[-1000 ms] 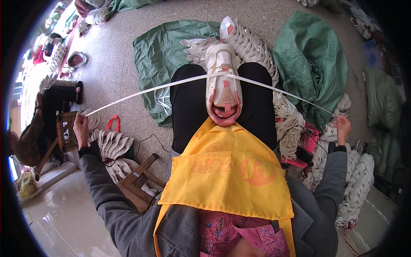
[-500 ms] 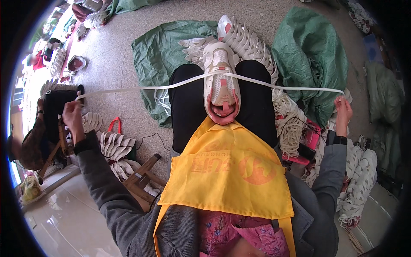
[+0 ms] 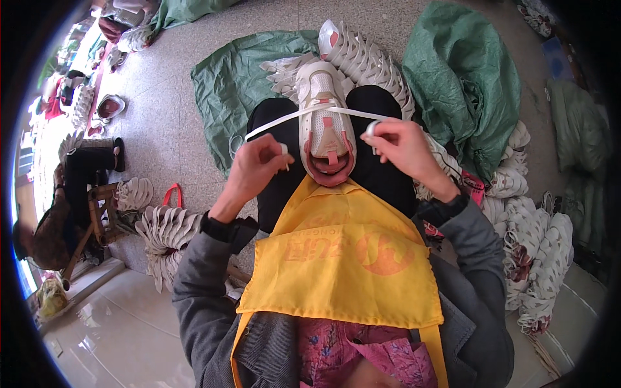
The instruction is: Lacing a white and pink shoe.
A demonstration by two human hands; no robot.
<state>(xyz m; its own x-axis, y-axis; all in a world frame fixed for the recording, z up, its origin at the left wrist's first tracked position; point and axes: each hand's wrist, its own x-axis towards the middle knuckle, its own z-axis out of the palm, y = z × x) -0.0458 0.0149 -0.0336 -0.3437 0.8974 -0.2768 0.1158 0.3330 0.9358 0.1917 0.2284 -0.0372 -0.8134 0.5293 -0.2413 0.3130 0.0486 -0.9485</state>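
A white and beige sneaker [image 3: 326, 137] with pink lining stands between my knees, its collar toward me and its toe pointing away. A flat white shoelace [image 3: 284, 119] crosses the shoe near the lower end of its tongue and runs out to both sides. My left hand [image 3: 253, 169], left of the shoe, is closed in a pinch on one side of the lace. To the right of the shoe, my right hand [image 3: 409, 150] pinches the other side, with a bit of lace by the fingertips. Neither hand touches the shoe.
White shoe uppers [image 3: 369, 61] are stacked beyond my knees, between a green sheet [image 3: 223, 84] and a green sack [image 3: 462, 84]. More uppers [image 3: 169, 229] lie at the left, with bundled ones [image 3: 540, 249] at the right. Another person [image 3: 48, 226] sits far left beside a wooden stool [image 3: 103, 210].
Both hands have come inward from far out at the sides to close beside the shoe, still holding the lace. The lace spans between them have shortened; the shoe stays between my knees.
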